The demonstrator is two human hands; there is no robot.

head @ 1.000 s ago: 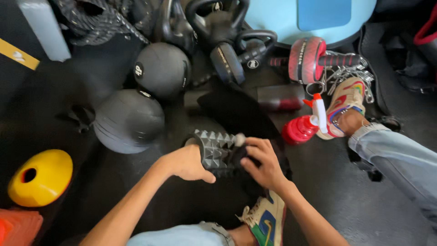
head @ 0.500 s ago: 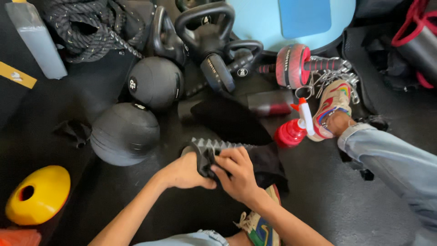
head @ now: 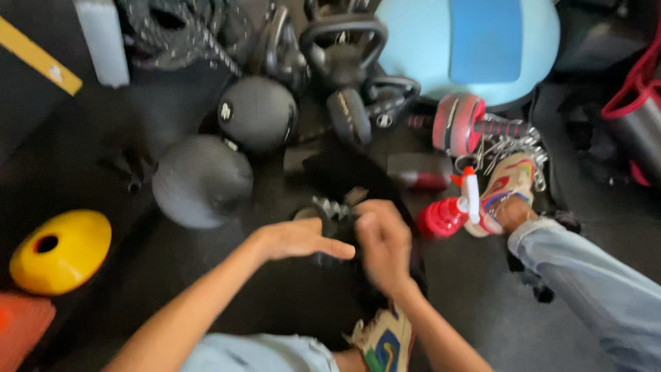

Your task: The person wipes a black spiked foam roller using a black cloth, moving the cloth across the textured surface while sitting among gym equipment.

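Note:
My left hand [head: 296, 239] and my right hand [head: 383, 242] meet over a black ridged object [head: 329, 207] that lies on a black cloth [head: 344, 172] on the dark floor. The left hand's fingers stretch out flat to the right, just below the ridged object; motion blur hides whether it grips. My right hand is curled, knuckles up, closed on the dark cloth and the object's right end. My two colourful shoes [head: 380, 341] [head: 506, 182] and a light-blue jeans leg [head: 592, 289] frame the spot.
Two dark medicine balls [head: 202, 180] [head: 256, 114], kettlebells [head: 342, 52], a red dumbbell [head: 460, 124], a red spray bottle [head: 447, 215], a pale blue ball [head: 475, 41], coiled rope [head: 179, 31], a yellow dome [head: 60, 251] and an orange block [head: 21, 327] lie around.
My view has drifted down the floor. My left hand has flattened out and my right hand has slid over the ridged object, which is now mostly covered.

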